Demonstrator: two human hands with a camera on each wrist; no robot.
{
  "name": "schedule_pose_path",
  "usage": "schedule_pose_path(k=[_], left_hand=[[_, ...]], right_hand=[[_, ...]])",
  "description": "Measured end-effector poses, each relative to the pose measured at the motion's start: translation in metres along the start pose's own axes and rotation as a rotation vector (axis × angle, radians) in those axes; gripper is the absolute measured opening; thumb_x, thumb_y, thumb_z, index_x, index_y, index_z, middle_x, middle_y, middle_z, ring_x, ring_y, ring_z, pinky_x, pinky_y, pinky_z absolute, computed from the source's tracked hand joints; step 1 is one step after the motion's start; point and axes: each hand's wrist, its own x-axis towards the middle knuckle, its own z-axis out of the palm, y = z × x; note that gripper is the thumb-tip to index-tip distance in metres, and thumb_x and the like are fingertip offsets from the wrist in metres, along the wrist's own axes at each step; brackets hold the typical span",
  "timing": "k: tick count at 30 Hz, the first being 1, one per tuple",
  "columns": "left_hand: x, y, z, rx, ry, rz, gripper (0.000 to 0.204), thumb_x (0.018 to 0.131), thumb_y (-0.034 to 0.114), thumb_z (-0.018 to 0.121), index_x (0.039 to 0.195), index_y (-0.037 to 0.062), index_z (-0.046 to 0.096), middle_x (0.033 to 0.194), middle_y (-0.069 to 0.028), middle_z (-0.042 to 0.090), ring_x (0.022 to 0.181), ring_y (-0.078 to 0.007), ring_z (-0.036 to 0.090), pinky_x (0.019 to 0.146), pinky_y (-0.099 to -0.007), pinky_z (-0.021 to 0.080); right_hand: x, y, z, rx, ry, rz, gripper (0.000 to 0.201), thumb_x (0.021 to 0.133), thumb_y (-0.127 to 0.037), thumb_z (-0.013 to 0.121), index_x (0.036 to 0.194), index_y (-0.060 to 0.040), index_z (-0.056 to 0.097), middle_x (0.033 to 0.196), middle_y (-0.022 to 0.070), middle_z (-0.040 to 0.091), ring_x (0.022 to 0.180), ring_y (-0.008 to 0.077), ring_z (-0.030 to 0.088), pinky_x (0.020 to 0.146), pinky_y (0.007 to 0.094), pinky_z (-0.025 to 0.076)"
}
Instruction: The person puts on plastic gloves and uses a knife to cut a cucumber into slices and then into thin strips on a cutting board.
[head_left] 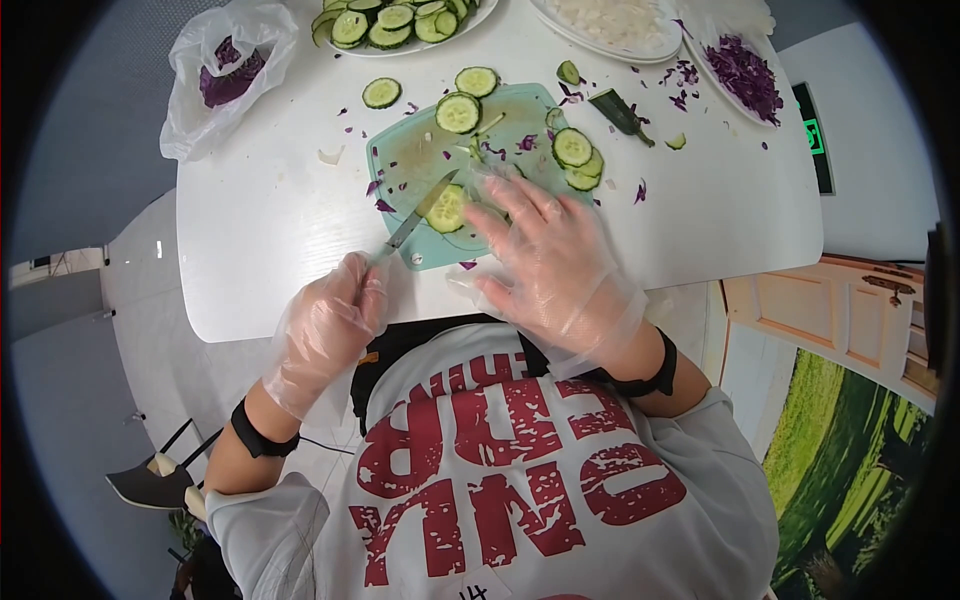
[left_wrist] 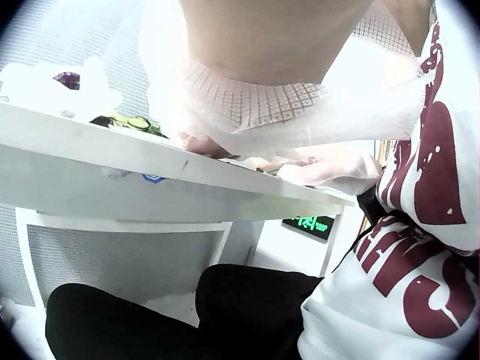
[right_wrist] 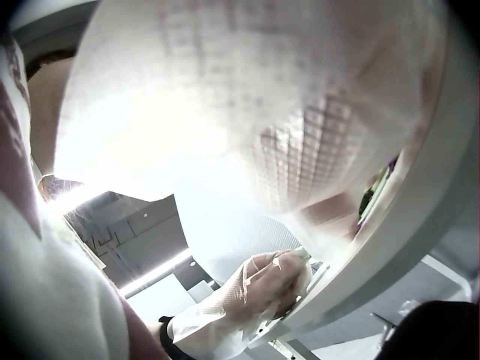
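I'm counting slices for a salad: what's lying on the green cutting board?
On the cutting board: cucumber slices, purple cabbage bits, and the knife against one slice. The right hand covers the board's near corner.

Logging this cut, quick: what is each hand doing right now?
Left hand: grips the knife.
Right hand: open, fingers flat on the cutting board.

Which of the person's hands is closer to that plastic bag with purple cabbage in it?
Left. The left hand grips the knife on the side of the bag; the right hand rests farther away, over the cutting board.
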Motion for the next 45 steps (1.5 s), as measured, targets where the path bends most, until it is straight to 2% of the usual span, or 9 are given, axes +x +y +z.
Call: schedule_pose_path(k=[7,16,18,22,27,37,40,42,45], left_hand=[[-0.001,0.001,0.002,0.043,0.028,0.047,0.01,0.094,0.014,0.061,0.089,0.0046,0.06,0.062,-0.0188,0.059,0.056,-0.0396,0.061,0.051,-0.0457,0.048],[-0.005,0.011,0.003,0.134,-0.016,-0.031,0.005,0.091,0.01,0.057,0.091,0.0049,0.057,0.064,-0.0203,0.058,0.062,-0.042,0.061,0.055,-0.0477,0.048],[-0.005,0.008,0.003,0.121,0.001,0.032,0.006,0.091,0.01,0.058,0.089,0.0047,0.056,0.063,-0.0203,0.057,0.061,-0.0422,0.06,0.055,-0.0479,0.048],[-0.005,0.013,0.002,0.107,-0.01,0.027,0.008,0.092,0.011,0.058,0.088,0.0044,0.055,0.063,-0.0203,0.056,0.06,-0.0427,0.059,0.054,-0.0483,0.047],[-0.006,0.021,0.0,0.075,-0.055,-0.066,0.013,0.095,0.013,0.057,0.087,0.0032,0.054,0.061,-0.0214,0.055,0.059,-0.0441,0.058,0.053,-0.0485,0.046],[-0.003,0.025,-0.003,0.084,-0.095,-0.084,0.012,0.095,0.012,0.057,0.088,0.002,0.055,0.062,-0.0229,0.057,0.06,-0.0438,0.06,0.054,-0.0498,0.047],[-0.003,0.022,0.001,0.145,-0.065,-0.018,0.012,0.095,0.011,0.058,0.088,0.0016,0.056,0.063,-0.0232,0.059,0.061,-0.0433,0.061,0.054,-0.0508,0.048],[-0.003,0.024,0.003,0.23,0.008,0.064,0.02,0.095,0.016,0.061,0.082,0.0029,0.054,0.058,-0.0191,0.058,0.054,-0.0383,0.062,0.049,-0.0461,0.05],[0.002,0.027,0.001,0.2,-0.061,0.006,0.012,0.095,0.011,0.06,0.088,0.0012,0.056,0.063,-0.0228,0.059,0.06,-0.0428,0.062,0.053,-0.0508,0.048]], right_hand=[[0.0,0.001,0.0,-0.001,0.007,-0.005,0.062,0.084,-0.031,0.072,0.14,-0.0131,0.054,0.148,0.0124,0.046,0.138,0.0269,0.041,0.108,0.0458,0.034],[0.001,0.002,0.0,-0.001,0.01,-0.009,0.06,0.084,-0.031,0.072,0.139,-0.0126,0.055,0.147,0.0124,0.047,0.137,0.0271,0.042,0.107,0.0455,0.036],[0.001,0.002,0.0,-0.001,0.012,-0.01,0.06,0.084,-0.03,0.072,0.139,-0.0126,0.055,0.147,0.0125,0.047,0.136,0.0272,0.042,0.107,0.0457,0.036],[0.002,0.002,0.0,-0.003,0.013,-0.011,0.06,0.084,-0.03,0.072,0.139,-0.0125,0.054,0.147,0.0124,0.047,0.136,0.0271,0.042,0.107,0.0457,0.036],[0.003,0.001,-0.002,-0.005,-0.004,-0.003,0.06,0.085,-0.03,0.072,0.139,-0.0126,0.054,0.146,0.0123,0.047,0.136,0.0268,0.043,0.107,0.0455,0.036],[0.004,0.001,-0.001,-0.023,0.013,-0.017,0.058,0.085,-0.031,0.072,0.137,-0.0125,0.056,0.144,0.0115,0.049,0.135,0.0266,0.043,0.107,0.0458,0.036],[0.004,0.0,0.0,-0.031,0.022,-0.018,0.058,0.085,-0.031,0.072,0.137,-0.0124,0.056,0.144,0.0116,0.049,0.135,0.0267,0.043,0.107,0.0458,0.036],[0.004,0.0,-0.001,-0.025,0.021,-0.021,0.058,0.085,-0.031,0.071,0.137,-0.0124,0.056,0.145,0.0114,0.049,0.135,0.0266,0.043,0.107,0.0456,0.036],[0.004,0.0,-0.001,-0.025,0.015,-0.018,0.058,0.085,-0.031,0.071,0.138,-0.0124,0.056,0.145,0.0111,0.049,0.136,0.026,0.043,0.107,0.0453,0.036]])
